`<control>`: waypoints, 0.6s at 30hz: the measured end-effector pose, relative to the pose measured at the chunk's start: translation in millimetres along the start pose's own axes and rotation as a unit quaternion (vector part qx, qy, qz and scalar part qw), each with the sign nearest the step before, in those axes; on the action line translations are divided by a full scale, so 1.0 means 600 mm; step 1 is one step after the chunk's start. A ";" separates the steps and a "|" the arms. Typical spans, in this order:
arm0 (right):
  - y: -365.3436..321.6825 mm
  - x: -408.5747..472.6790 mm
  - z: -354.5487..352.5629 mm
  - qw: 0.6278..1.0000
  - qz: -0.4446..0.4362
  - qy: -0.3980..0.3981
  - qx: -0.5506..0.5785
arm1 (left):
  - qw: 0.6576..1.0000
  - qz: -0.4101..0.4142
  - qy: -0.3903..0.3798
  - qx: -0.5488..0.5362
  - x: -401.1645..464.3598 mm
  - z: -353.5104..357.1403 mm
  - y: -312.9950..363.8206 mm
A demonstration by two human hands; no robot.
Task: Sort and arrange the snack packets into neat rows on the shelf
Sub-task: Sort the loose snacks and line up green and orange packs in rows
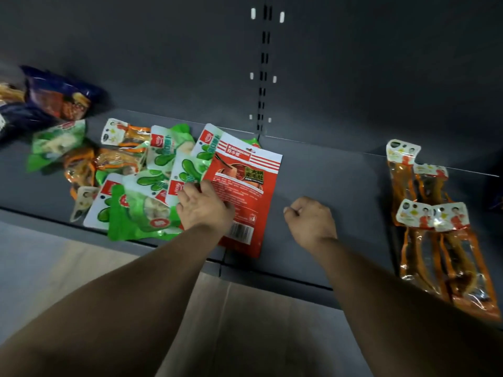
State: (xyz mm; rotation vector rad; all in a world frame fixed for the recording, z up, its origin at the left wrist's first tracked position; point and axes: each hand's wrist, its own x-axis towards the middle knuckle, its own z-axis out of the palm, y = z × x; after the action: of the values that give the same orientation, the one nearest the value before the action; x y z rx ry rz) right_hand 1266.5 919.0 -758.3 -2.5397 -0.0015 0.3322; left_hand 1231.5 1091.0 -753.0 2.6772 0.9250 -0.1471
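Observation:
A large red snack packet (245,170) lies on the dark grey shelf (321,180), overlapping a jumbled pile of green-and-white packets (160,170). My left hand (204,208) lies over the red packet's left edge, fingers curled round it where it meets the green pile. My right hand (310,219) is curled into a fist on bare shelf to the right of the red packet and holds nothing. Several long orange packets (424,213) lie side by side in rows at the right end.
Orange packets (81,167) are mixed into the left of the pile. Dark blue bags (60,96) lean against the back panel at far left. A slotted upright (262,77) runs up the back wall. The shelf's front edge (272,273) is below my wrists.

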 end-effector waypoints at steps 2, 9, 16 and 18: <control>-0.009 -0.003 0.014 1.000 -0.006 -0.011 -0.007 | 1.000 0.011 -0.006 0.013 0.006 -0.002 -0.012; -0.031 -0.006 0.042 0.999 -0.015 -0.029 -0.021 | 0.998 -0.013 -0.017 -0.056 0.024 -0.011 -0.028; -0.055 -0.005 0.051 0.999 -0.015 -0.036 0.019 | 0.980 -0.007 -0.044 -0.195 0.035 -0.028 -0.029; -0.064 0.002 0.051 0.997 0.008 -0.025 0.076 | 0.970 0.011 -0.032 -0.239 0.027 -0.040 -0.012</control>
State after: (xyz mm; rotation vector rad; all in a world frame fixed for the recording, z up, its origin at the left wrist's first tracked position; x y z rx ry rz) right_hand 1263.1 967.8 -762.7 -2.3818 0.0239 0.3866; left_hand 1239.9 1113.4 -735.4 2.2220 0.7907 -0.0015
